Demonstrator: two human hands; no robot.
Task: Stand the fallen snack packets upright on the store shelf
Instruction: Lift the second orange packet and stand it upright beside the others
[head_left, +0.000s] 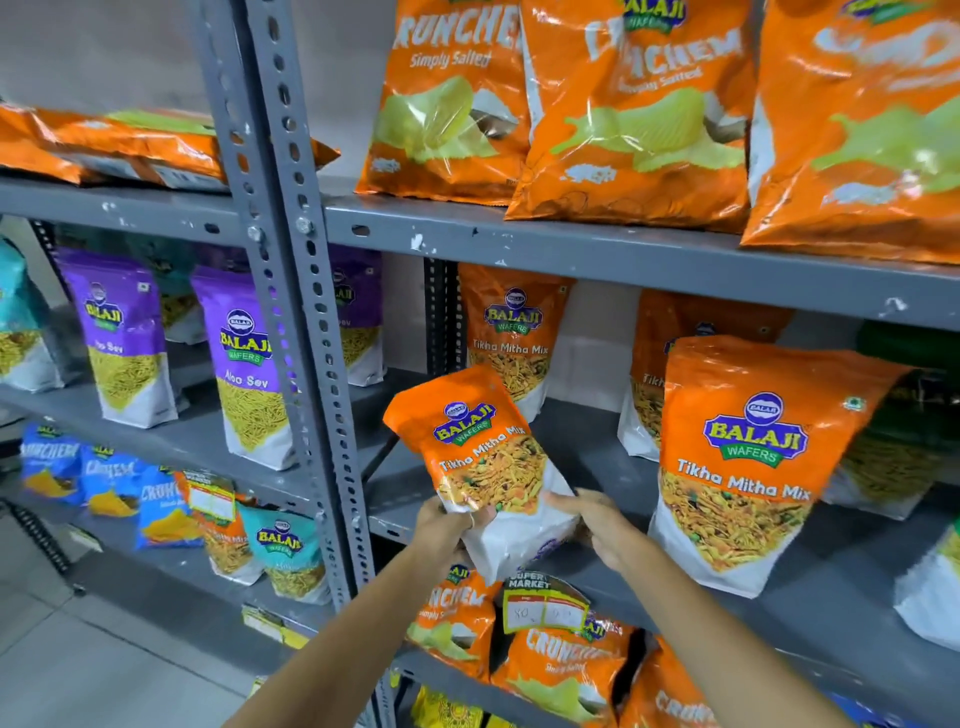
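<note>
- At nine o'clock of the view, purple packets (124, 338) stand upright on the left bay; above them, at ten o'clock, orange bags (130, 143) lie flat on the top left shelf, so they may count as fallen too.
- The left hand (441, 525) clasps the lower left edge of the packet (488, 467), fingers wrapped onto its white base.
- The packet, an orange Tikha Mitha Mix pouch, sits near the centre of the view, lifted clear of the shelf (597, 457) at its front edge and tilted with its top towards eleven o'clock.
- The right hand (597, 519) closes on the packet's lower right corner, thumb on the front face.
- At three o'clock of the held pouch, a neighbour (737, 467) of the same kind stands upright, well to the right, with bare shelf between.
- The step in hand appears to be the righting itself: pouch gripped, not yet set down.
- The next move likely calls for turning the top to twelve o'clock, lowering the base flat onto the bare shelf left of the neighbour, then releasing once it balances.
</note>
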